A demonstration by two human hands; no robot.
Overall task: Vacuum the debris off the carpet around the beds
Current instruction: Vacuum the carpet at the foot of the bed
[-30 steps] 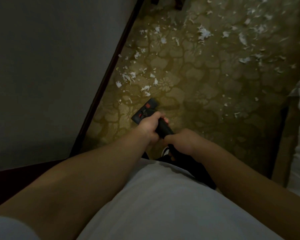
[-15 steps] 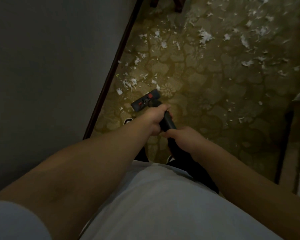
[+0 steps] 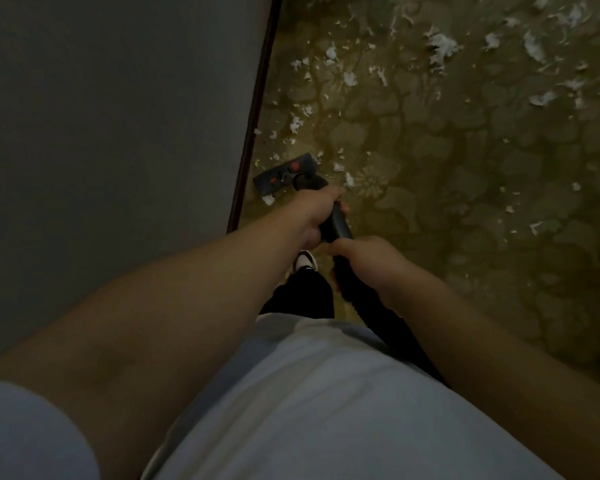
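- Carpet (image 3: 465, 237): olive, patterned. Its left edge runs along a dark trim strip (image 3: 253, 116) under a grey surface; wall or bed side, cannot tell.
- Debris (image 3: 440, 48): white scraps, thickest toward the carpet's far right, with a thinner trail along the left edge.
- Vacuum wand (image 3: 336, 225): long axis runs from the person forward and slightly left.
- Floor head (image 3: 284, 173): flat on the carpet near the left edge, just beside the trim. Scraps lie just beside its far and right sides.
- Left hand (image 3: 317, 213): forward grip, nearer the head, fingers clamped round the wand.
- Right hand (image 3: 364, 258): just behind, fingers curled round the tube.
- Judgement: uncleared scraps lie ahead and right of the head, so a forward push is likely, led by the left hand.
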